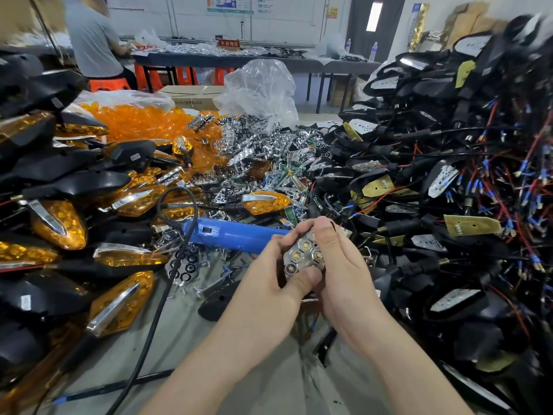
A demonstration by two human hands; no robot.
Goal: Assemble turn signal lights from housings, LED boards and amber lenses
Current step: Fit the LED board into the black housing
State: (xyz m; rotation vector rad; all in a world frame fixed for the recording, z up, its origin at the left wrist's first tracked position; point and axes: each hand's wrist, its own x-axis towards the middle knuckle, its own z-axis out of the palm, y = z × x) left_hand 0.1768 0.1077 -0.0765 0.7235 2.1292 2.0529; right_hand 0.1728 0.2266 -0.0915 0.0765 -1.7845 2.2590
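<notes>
Station inspected from my own seated position.

1. My left grip (269, 277) and my right grip (347, 265) are both closed on one part, a chrome faceted reflector plate with yellow LED chips in its cups (303, 253). It is held face up, above the grey desk (245, 372), at centre frame.
2. Left thumb (306, 278) presses on the near end of the plate. Right thumb (325, 233) lies over its far end. The remaining fingers curl round the edges. Whether a housing sits beneath the plate, I cannot tell.
3. Just beyond my grips lies a blue plastic hand tool (233, 234), on its side, its black cable (167, 265) looping up and then running toward the near edge.
4. To my left, a heap of finished lights with amber lenses, chrome strips and black bodies (59, 224).
5. Far left of centre, loose amber plastic lenses in an open clear bag (140, 118).
6. Centre rear, a pile of loose chrome reflector plates (254, 151), with a crumpled clear plastic bag (260, 88) standing behind it.
7. To my right, a tall heap of black housings with boards and red, black and blue wires (449, 181).
8. A flat black housing shell (217, 305) lies on the desk under my left wrist.
9. Rear left, a person in a grey shirt (92, 43) sits at another desk, on an orange stool (109, 84).
</notes>
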